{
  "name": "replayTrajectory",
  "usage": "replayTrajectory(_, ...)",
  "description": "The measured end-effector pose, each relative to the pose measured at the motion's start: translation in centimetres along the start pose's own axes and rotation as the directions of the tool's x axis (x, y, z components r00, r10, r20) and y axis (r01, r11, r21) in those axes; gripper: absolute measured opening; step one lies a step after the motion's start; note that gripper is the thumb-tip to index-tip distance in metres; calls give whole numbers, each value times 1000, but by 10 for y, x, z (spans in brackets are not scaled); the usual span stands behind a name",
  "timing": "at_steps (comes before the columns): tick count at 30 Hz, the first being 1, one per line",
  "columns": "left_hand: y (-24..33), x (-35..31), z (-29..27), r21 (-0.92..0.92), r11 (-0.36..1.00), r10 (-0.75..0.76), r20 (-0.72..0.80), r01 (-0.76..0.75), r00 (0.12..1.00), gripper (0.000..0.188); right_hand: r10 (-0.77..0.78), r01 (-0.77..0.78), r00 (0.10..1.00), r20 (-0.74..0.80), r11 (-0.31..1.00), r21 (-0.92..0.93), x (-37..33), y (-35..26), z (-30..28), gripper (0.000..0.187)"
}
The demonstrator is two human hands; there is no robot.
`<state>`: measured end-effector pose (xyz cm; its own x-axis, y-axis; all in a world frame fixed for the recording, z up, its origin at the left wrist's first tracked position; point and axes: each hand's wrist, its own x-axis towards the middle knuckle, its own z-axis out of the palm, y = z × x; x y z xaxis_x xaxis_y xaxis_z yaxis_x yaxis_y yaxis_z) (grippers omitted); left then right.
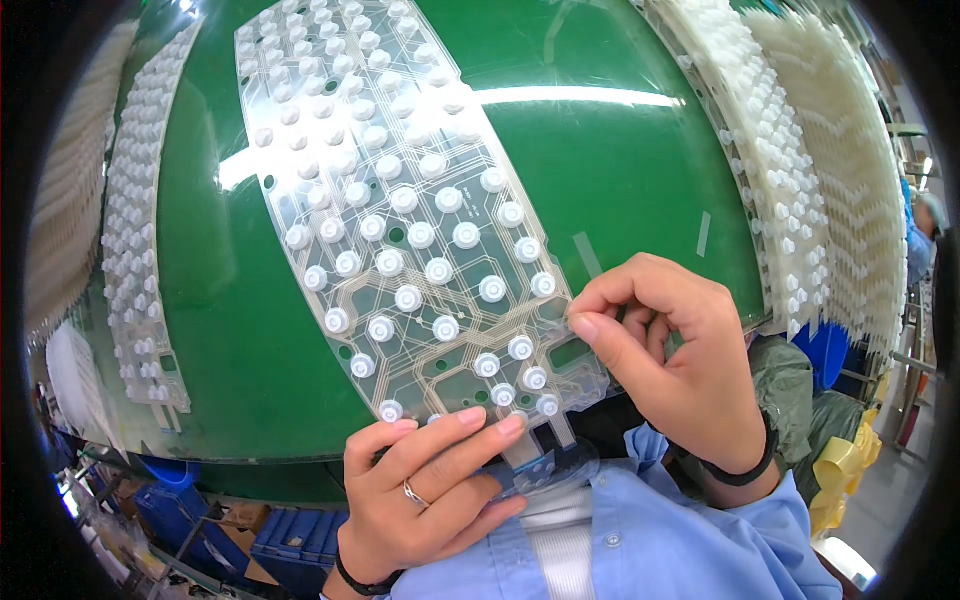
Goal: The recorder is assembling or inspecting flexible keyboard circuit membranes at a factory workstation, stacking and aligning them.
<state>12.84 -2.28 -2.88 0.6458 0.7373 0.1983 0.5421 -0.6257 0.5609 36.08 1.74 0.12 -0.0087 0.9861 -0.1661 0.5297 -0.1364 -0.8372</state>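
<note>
A clear keyboard membrane sheet [460, 310] with printed traces and rows of white rubber domes lies on the green table, its near end close to my body. My left hand [430, 490] wears a ring and rests its outstretched fingers on the sheet's near edge, beside the last domes; its thumb is lower down, off the sheet. At the sheet's right edge, the thumb and forefinger of my right hand [670, 350] are pinched together. Whether they grip the film itself or a small clear piece is hidden. A flat tail [530, 450] sticks out past the table's edge.
Strips of clear tape [703, 235] are stuck on the green tabletop [610, 170]. Piles of similar domed sheets stand at the right [790, 180] and left [140, 220]. Blue bins [295, 545] sit below the table, and a yellow ribbon-like bundle [845, 465] hangs at right.
</note>
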Motion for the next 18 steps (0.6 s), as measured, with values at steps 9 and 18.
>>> replayTrajectory(9, 0, -1, 0, -4, 1000, -5, -6, 5, 1000, 26, -22, 22, 1000, -9, 1000, -15, 0, 1, 3, 4)
replayTrajectory(18, 0, -1, 0, -11, 1000, -9, 4, 9, 1000, 26, -50, 44, 997, -65, 995, -85, -2, -3, 9, 5)
